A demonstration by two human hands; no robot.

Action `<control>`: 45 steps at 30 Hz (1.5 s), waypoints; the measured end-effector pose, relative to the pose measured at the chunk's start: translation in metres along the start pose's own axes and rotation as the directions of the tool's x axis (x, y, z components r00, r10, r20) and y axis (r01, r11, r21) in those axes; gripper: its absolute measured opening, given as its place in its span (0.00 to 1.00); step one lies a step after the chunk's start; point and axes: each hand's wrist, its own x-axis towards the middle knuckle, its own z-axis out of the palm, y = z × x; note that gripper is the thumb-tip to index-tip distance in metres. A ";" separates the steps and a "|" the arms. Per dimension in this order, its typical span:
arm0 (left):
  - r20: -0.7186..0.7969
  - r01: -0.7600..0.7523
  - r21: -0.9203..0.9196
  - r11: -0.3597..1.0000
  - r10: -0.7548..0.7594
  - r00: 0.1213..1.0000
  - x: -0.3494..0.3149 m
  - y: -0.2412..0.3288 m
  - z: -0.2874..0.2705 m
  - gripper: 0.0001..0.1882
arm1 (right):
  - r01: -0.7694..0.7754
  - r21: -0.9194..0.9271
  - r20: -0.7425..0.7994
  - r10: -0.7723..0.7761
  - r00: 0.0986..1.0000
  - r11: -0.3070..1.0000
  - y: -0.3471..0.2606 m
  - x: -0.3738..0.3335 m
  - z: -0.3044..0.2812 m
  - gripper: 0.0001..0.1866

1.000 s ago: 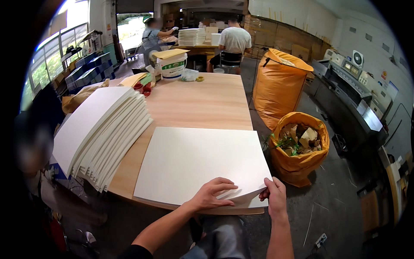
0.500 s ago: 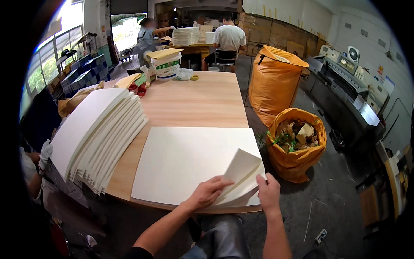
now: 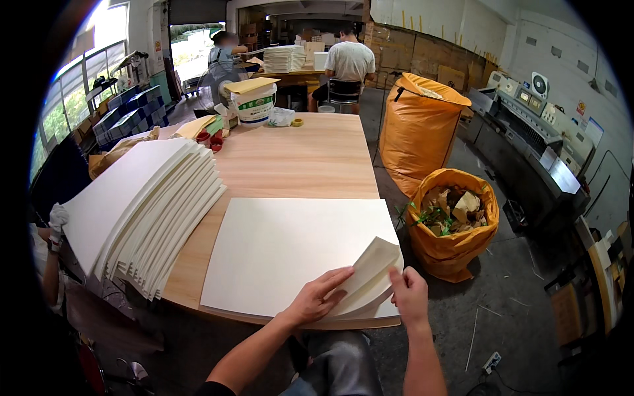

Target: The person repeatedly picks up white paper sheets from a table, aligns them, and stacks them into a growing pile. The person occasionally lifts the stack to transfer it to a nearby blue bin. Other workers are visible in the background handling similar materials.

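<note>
A broad pile of white paper sheets (image 3: 284,244) lies at the near edge of the wooden table. At its near right corner, some sheets (image 3: 373,270) are bent up and curled back over the pile. My left hand (image 3: 320,295), fingers stretched out, rests against the left side of that curl. My right hand (image 3: 409,294) is closed, with thumb and fingers pinching the right edge of the lifted sheets. How many sheets it grips cannot be made out.
A fanned stack of white sheets (image 3: 152,204) stands left, where another person's gloved hand (image 3: 58,218) touches its edge. A white bucket (image 3: 254,105) and tape roll (image 3: 298,123) sit at the table's far end. Orange bags (image 3: 456,264) stand right; people work beyond.
The curled sheets have rolled over further and sit lower, and my left hand has shifted slightly. The other person's gloved hand has lifted the left stack's outer edge up and leftward.
</note>
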 end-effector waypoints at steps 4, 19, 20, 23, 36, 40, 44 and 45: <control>0.070 -0.003 0.037 0.999 0.001 0.998 0.000 -0.007 -0.003 0.22 | -0.148 0.297 0.061 0.136 0.989 0.943 0.008 0.004 0.001 0.19; -0.029 -0.074 0.049 0.996 0.076 0.997 0.002 0.001 0.004 0.21 | 0.000 0.109 -0.008 0.001 1.000 0.994 0.011 0.002 0.003 0.20; -0.050 -0.070 0.052 0.996 0.072 0.996 0.002 0.001 0.004 0.20 | -0.112 0.279 0.030 0.108 0.994 0.954 0.009 0.003 0.003 0.19; 0.237 -0.191 0.372 0.908 0.105 0.966 0.004 -0.010 -0.008 0.17 | -0.278 0.571 0.157 0.230 0.961 0.772 0.011 0.003 0.001 0.20; 0.091 -0.099 0.203 0.974 0.081 0.993 0.005 -0.008 0.000 0.25 | 0.091 -0.306 -0.326 -0.194 0.925 0.948 0.040 -0.054 -0.001 0.16; 0.144 -0.191 0.415 0.889 0.143 0.979 0.006 -0.006 0.001 0.25 | 0.562 -0.489 0.234 -0.520 0.821 0.668 0.065 -0.059 0.009 0.20; 0.365 -0.531 0.622 0.576 0.386 0.847 0.000 0.004 0.006 0.27 | 0.435 -0.414 0.459 -0.229 0.858 0.800 0.085 -0.063 0.033 0.24; 0.362 -0.518 0.609 0.601 0.370 0.856 -0.006 -0.004 0.002 0.29 | 0.400 -0.407 0.539 -0.137 0.831 0.821 0.083 -0.060 0.036 0.24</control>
